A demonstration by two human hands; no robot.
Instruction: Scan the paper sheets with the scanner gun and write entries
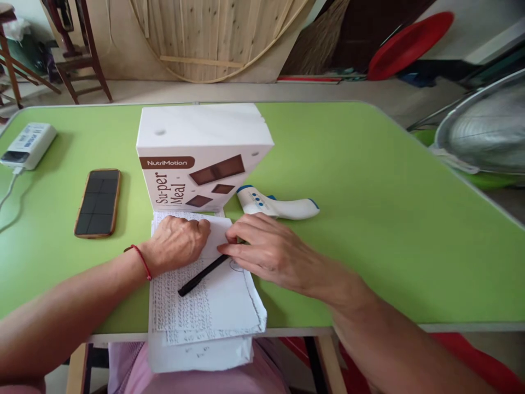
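A stack of handwritten paper sheets lies at the table's front edge, its lower end jutting past the edge. My left hand, with a red cord at the wrist, rests closed on the upper part of the sheets. Its fingers curl under, so whatever they may hold is hidden. My right hand pinches one end of a black pen between thumb and fingers. The pen slants down to the left over the writing. Just behind the sheets stands a white NutriMotion box.
A white and blue infrared thermometer lies beyond my right hand on the green table. To the left are a phone and a white power bank with a cable. A metal basin stands off the table's right side.
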